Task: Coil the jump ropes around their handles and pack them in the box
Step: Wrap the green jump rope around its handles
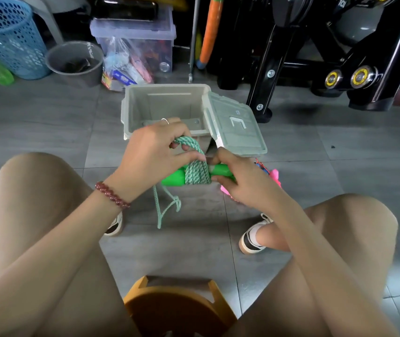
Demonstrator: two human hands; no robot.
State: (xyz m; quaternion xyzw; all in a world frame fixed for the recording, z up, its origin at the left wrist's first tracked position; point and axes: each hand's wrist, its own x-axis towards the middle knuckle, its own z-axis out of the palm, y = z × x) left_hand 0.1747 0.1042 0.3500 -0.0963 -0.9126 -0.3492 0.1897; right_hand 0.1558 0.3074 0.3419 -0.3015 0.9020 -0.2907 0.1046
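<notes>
though illegible, a label (237, 112) marks the lid (233, 135).

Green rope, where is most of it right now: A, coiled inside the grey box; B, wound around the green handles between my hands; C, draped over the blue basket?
B: the green rope sits in turns round the green handles, gripped by the left hand and right hand, a loose tail hanging below.

The pink jump rope (275, 175) lies mostly hidden behind the right hand (241, 182) — the orange stool (177, 310) is cut off by the bottom edge.
</notes>
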